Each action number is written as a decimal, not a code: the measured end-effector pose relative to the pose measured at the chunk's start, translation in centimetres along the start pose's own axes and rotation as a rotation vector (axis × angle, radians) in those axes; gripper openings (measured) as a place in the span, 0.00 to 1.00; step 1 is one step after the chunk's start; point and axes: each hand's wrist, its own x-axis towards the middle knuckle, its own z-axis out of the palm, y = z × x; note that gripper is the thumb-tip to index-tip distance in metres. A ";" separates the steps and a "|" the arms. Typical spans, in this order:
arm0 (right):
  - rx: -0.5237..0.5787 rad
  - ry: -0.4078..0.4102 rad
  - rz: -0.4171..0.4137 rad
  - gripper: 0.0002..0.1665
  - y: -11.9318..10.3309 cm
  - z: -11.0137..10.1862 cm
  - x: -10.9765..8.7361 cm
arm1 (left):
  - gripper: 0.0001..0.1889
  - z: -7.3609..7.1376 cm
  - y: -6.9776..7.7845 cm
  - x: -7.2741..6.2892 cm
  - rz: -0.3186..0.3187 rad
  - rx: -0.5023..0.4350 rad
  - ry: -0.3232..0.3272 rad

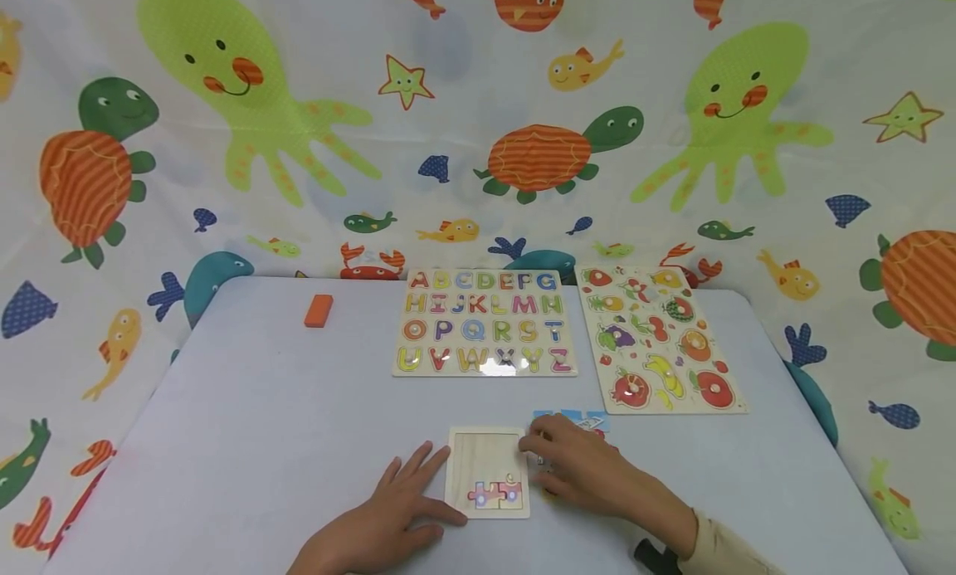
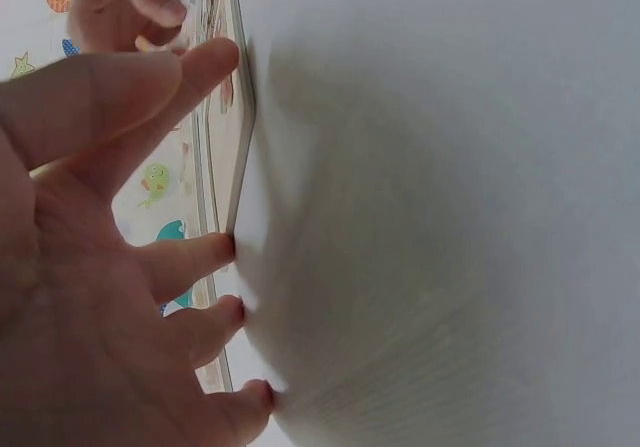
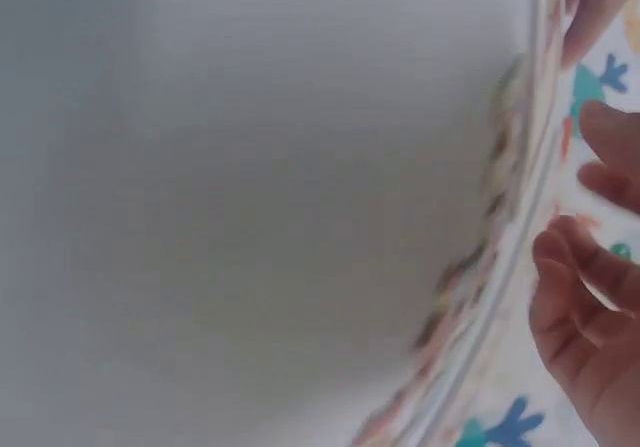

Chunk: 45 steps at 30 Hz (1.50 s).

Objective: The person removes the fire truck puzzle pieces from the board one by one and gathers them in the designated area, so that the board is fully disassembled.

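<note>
A small square wooden puzzle tray (image 1: 485, 459) lies on the table near the front. Joined puzzle pieces (image 1: 496, 495) with a pink vehicle picture sit in its lower right part. My left hand (image 1: 392, 509) is at the tray's left side, fingers spread, with the thumb at its lower left corner; in the left wrist view the fingertips (image 2: 228, 251) meet the tray's edge and the table. Just right of the tray, my right hand (image 1: 586, 467) hovers over loose puzzle pieces (image 1: 571, 416), covering most of them. In the right wrist view its thumb and loosely bent fingers (image 3: 575, 292) stand apart with nothing seen between them.
Behind the tray lies an alphabet board (image 1: 485, 322), and to its right a fruit board (image 1: 660, 338). An orange block (image 1: 319, 310) sits at the back left. A dark object (image 1: 656, 556) shows beside the right wrist. A sea-animal curtain (image 1: 448, 77) hangs behind the table.
</note>
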 end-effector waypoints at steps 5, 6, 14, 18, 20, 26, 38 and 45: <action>-0.062 -0.055 -0.197 0.25 -1.5 0.4 2.1 | 0.15 0.0 -0.1 0.1 0.017 0.010 -0.003; -0.087 -0.065 -0.233 0.25 -1.8 0.5 2.4 | 0.15 0.0 -0.1 0.1 0.020 0.012 -0.003; -0.198 -0.098 -0.311 0.19 -3.0 1.2 3.9 | 0.15 0.1 0.1 0.2 0.018 -0.006 -0.005; -0.129 -0.120 -0.258 0.21 -3.3 1.3 3.9 | 0.15 0.0 0.1 0.2 0.015 0.001 -0.005; -0.096 -0.117 -0.238 0.22 -3.3 1.5 3.7 | 0.15 0.0 0.1 0.2 0.010 0.008 -0.005; 0.026 -0.117 -0.174 0.24 -3.7 2.1 3.3 | 0.14 0.1 0.0 0.1 0.014 -0.005 -0.001; 0.106 -0.030 -0.211 0.18 -4.1 2.9 2.9 | 0.14 0.1 0.0 0.0 0.002 -0.008 0.003; 0.263 -0.006 -0.268 0.09 -3.8 2.3 2.4 | 0.14 0.0 0.0 -0.1 0.013 -0.025 0.011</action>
